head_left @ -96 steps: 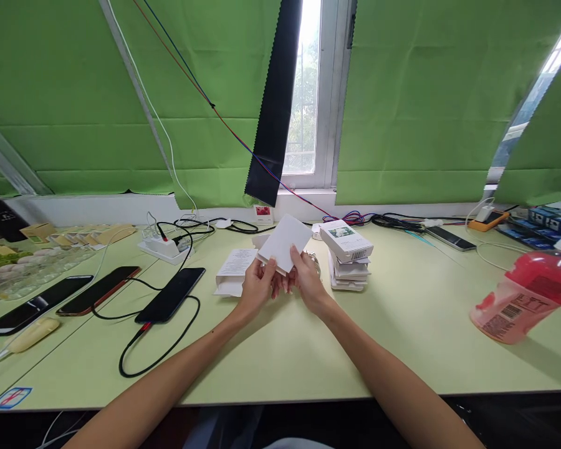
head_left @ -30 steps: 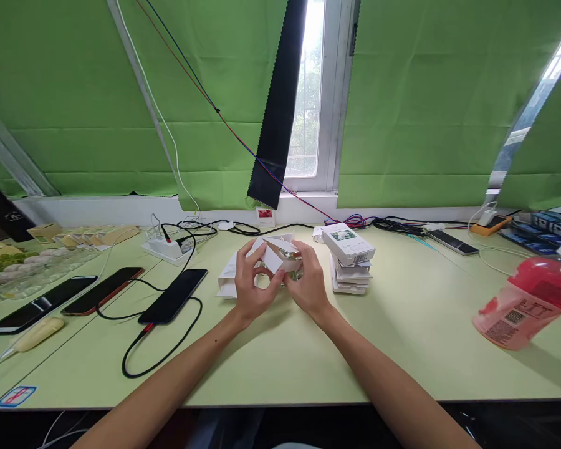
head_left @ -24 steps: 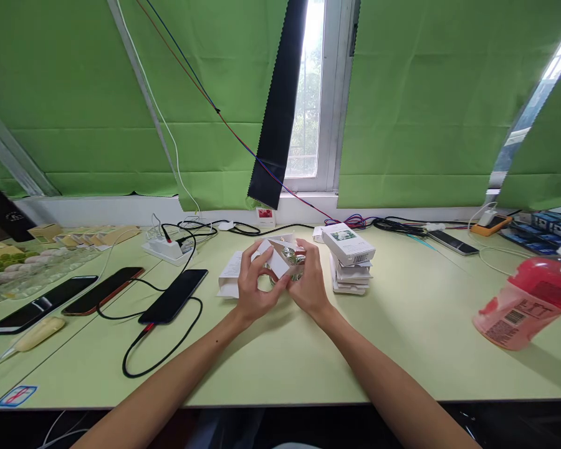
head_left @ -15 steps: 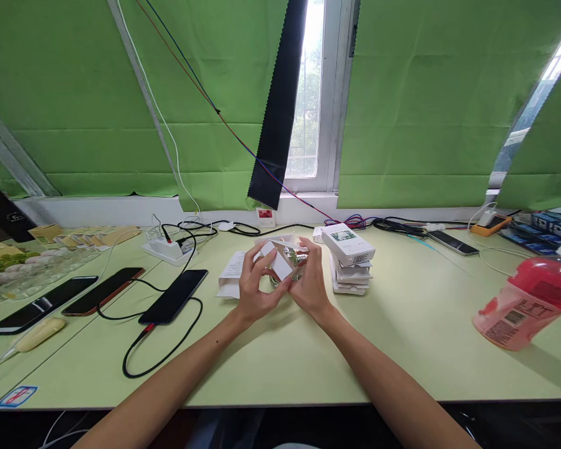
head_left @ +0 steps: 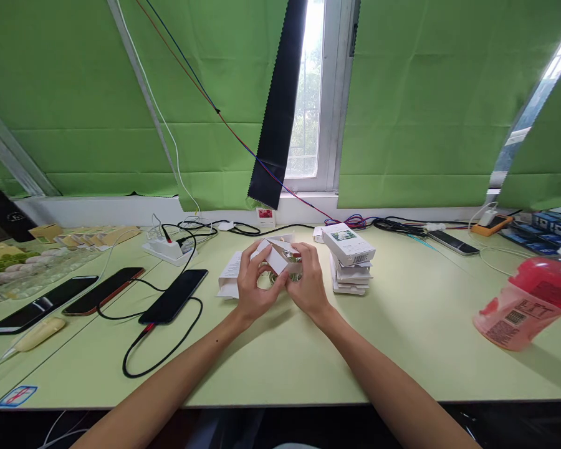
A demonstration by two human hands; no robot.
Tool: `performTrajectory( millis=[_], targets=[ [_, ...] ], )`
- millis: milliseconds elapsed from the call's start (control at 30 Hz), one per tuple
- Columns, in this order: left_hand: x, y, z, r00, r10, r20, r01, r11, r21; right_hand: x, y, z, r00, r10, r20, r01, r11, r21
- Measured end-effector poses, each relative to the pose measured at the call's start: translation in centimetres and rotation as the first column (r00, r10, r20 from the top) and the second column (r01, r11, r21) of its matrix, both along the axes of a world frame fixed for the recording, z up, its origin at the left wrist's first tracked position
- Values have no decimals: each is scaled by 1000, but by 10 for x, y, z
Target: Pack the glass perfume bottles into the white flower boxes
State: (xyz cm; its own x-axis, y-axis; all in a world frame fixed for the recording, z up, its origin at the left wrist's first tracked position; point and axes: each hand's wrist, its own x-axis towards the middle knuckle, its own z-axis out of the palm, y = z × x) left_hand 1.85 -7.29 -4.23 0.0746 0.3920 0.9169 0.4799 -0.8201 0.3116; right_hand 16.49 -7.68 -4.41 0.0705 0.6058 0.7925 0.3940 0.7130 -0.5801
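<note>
Over the middle of the table, a small white cardboard box (head_left: 275, 260) is held tilted between both hands. My left hand (head_left: 254, 280) is closed on its left side, with fingers on top and the thumb at the lower edge. On the right side my right hand (head_left: 307, 279) is closed, its fingers curled over the box and a shiny silvery, see-through item (head_left: 290, 254) beside it. The thumbs nearly meet at the near corner. Much of the shiny item is hidden behind the fingers. An open white carton (head_left: 229, 275) with print lies just left of my left hand.
Right of my hands stands a stack of white boxes (head_left: 350, 262). Three phones, one of them a black phone (head_left: 174, 297) on a cable, lie to the left. A red-pink bottle (head_left: 518, 305) sits far right. Cables and a power strip (head_left: 166, 247) run along the back.
My right hand's fingers have folded down and inward over the box and the shiny item. The box has shifted slightly left and turned a little; my left hand has barely moved.
</note>
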Motion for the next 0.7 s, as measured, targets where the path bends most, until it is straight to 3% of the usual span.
performTrajectory(
  millis=[700],
  targets=[
    [0, 1, -1, 997, 20, 76, -16, 999, -49, -4, -4, 1, 998, -46, 50, 40, 992, 121]
  ],
)
